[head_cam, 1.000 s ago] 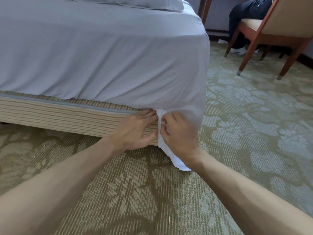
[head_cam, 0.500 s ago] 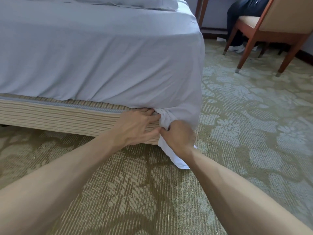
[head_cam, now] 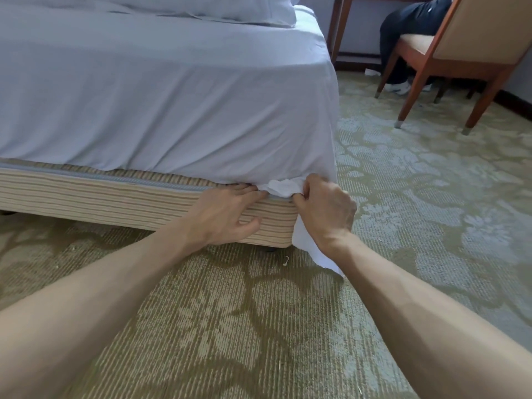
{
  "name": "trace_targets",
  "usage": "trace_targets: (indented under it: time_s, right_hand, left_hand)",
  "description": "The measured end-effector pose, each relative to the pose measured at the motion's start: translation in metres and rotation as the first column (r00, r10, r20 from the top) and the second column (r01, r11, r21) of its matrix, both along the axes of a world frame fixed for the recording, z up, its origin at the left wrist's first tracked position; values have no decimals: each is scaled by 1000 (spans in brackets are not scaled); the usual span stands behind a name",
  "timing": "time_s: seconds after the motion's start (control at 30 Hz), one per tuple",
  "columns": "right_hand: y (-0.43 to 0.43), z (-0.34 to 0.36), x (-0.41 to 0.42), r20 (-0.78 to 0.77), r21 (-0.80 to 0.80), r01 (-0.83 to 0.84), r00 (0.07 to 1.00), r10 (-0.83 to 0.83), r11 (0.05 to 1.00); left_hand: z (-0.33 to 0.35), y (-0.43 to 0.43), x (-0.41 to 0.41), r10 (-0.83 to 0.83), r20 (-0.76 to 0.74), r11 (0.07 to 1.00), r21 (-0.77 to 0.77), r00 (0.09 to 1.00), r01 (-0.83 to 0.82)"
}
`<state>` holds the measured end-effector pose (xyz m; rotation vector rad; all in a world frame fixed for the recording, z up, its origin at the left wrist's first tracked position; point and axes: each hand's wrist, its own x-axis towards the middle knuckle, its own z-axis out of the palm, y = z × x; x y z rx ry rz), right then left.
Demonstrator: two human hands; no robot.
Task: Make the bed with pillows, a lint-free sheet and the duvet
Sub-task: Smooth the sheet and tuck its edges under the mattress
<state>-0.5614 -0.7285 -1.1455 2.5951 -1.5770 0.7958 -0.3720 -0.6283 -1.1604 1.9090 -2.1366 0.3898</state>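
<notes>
Sheet corner higher now in right hand grip, left hand flat beside

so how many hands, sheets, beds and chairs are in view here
hands: 2, left hand and right hand
sheet: 1
bed: 1
chair: 1
total: 5

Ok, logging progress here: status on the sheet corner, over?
Left hand flat against bed base. Right hand gripping bunched sheet corner, tail hanging untucked. Nothing blocking.
</notes>
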Motion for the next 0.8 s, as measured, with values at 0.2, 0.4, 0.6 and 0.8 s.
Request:
trace_targets:
  time_s: [0.2,0.4,0.6,0.8]
  right_hand:
    - [7,-23,1,20,-210,-194,979,202,958]
    - [-6,-36,2,21,-215,-192,979,201,958]
    - [-1,-44,3,-107,-199,-274,960,257,941]
    - [6,-25,20,-353,23,-255,903,246,967]
  left_hand:
    - [-14,-2,-5,-71,-23,995,-66,997,70]
    - [-24,-11,-19,-51,-29,997,-54,998,49]
    - [-10,-23,-39,116,-61,993,35,991,-114]
    - [-4,-49,-45,231,-4,960,164,973,-227]
